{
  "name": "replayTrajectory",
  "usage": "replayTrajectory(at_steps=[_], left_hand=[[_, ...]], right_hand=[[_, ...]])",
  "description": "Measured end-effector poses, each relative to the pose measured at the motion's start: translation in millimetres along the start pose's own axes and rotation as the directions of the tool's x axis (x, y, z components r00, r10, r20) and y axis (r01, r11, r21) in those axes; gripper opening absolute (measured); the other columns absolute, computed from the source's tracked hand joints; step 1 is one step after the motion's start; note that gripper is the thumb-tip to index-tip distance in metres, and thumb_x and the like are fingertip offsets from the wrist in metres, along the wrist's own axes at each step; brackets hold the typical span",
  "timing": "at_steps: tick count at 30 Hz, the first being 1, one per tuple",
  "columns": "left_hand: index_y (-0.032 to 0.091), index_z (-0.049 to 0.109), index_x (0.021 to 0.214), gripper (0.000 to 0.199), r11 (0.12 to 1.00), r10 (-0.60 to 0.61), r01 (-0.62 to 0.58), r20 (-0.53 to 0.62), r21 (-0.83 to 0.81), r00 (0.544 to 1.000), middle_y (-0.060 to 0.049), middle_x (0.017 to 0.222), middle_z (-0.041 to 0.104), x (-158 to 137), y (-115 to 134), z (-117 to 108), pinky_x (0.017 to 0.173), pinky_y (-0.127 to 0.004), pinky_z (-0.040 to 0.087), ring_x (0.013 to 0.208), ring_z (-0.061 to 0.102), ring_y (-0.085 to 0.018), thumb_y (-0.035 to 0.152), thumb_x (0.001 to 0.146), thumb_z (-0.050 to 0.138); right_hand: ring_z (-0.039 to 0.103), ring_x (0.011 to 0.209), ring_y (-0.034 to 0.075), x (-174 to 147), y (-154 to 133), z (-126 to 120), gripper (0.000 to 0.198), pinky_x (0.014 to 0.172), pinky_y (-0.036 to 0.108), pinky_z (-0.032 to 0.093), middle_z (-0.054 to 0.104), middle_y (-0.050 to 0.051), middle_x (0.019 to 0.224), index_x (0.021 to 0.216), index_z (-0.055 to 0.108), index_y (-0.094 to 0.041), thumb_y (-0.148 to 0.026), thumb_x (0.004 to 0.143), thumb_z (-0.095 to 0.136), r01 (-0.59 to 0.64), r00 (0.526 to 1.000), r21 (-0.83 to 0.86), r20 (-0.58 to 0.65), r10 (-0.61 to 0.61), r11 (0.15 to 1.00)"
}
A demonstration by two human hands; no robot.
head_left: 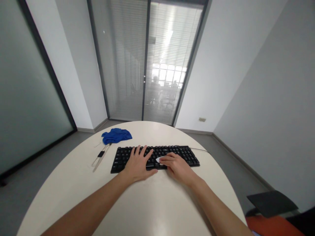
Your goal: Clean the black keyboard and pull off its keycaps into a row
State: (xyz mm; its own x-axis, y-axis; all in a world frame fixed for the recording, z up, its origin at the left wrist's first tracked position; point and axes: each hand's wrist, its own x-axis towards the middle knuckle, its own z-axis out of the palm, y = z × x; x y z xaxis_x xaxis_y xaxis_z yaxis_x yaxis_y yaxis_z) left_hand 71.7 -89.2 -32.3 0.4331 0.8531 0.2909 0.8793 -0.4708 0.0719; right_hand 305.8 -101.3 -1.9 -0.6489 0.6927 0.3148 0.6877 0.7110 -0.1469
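A black keyboard (192, 159) lies across the table in front of me, its long side facing me. My left hand (139, 165) rests on its left half with the fingers spread over the keys and the thumb near the front edge. In the fingers of my right hand (176, 165) is a small white pad (159, 159), held against the keys right of the middle. Part of the pad is hidden under the fingertips, and whether it is cotton or folded tissue I cannot tell.
A crumpled blue cloth (116, 135) lies at the back left of the round white table (155, 209). Close to it are a pale stick-like tool (99, 163) and a looped cord with a black tag (101, 153). The keyboard's cable (200, 149) runs off rightwards. A chair (273, 203) stands at lower right.
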Motion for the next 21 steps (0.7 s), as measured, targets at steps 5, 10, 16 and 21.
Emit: replayTrajectory(at_steps=[5, 10, 16, 21], left_hand=[[0.028, 0.039, 0.152, 0.089, 1.0, 0.015, -0.015, -0.002, -0.011, 1.0, -0.014, 0.157, 0.036, -2.7, 4.6, -0.5, 0.115, -0.062, 0.017, 0.142, 0.03, -0.045, 0.078, 0.079, 0.052], [0.029, 0.039, 0.151, 0.086, 1.0, 0.025, -0.025, -0.015, -0.018, 1.0, -0.014, 0.157, 0.036, -4.8, 9.4, -1.8, 0.115, -0.062, 0.017, 0.142, 0.03, -0.045, 0.077, 0.081, 0.049], [0.028, 0.04, 0.151, 0.085, 0.999, 0.023, -0.023, -0.022, -0.031, 1.0, -0.013, 0.158, 0.036, -4.6, 9.9, -1.4, 0.115, -0.062, 0.016, 0.142, 0.029, -0.045, 0.075, 0.081, 0.051], [0.029, 0.041, 0.15, 0.084, 0.999, 0.019, -0.02, -0.025, -0.038, 1.0, -0.012, 0.157, 0.037, -4.4, 11.0, -1.7, 0.115, -0.062, 0.016, 0.142, 0.03, -0.044, 0.075, 0.081, 0.051]], right_hand=[[0.059, 0.102, 0.022, 1.1, 3.7, 2.8, 0.037, 0.095, 0.037, 0.051, 0.075, 0.005, 0.107, 0.105, 0.075, -0.019, 0.0, 0.083, 0.053, -0.072, 0.99, 0.045, -0.12, 0.077, 0.996], [0.059, 0.107, 0.022, -1.0, 9.5, -0.6, 0.041, 0.097, 0.039, 0.05, 0.074, 0.005, 0.112, 0.11, 0.074, -0.02, 0.0, 0.083, 0.052, -0.062, 0.992, 0.1, -0.103, 0.073, 0.993], [0.06, 0.105, 0.022, -4.0, 13.6, -1.9, 0.036, 0.093, 0.038, 0.052, 0.075, 0.005, 0.107, 0.105, 0.075, -0.022, -0.003, 0.085, 0.052, -0.103, 0.989, 0.119, -0.091, 0.114, 0.988], [0.058, 0.112, 0.023, -3.9, 23.1, 3.4, 0.044, 0.1, 0.042, 0.049, 0.072, 0.005, 0.117, 0.115, 0.072, -0.021, 0.001, 0.084, 0.05, -0.132, 0.983, 0.105, -0.115, 0.144, 0.986]])
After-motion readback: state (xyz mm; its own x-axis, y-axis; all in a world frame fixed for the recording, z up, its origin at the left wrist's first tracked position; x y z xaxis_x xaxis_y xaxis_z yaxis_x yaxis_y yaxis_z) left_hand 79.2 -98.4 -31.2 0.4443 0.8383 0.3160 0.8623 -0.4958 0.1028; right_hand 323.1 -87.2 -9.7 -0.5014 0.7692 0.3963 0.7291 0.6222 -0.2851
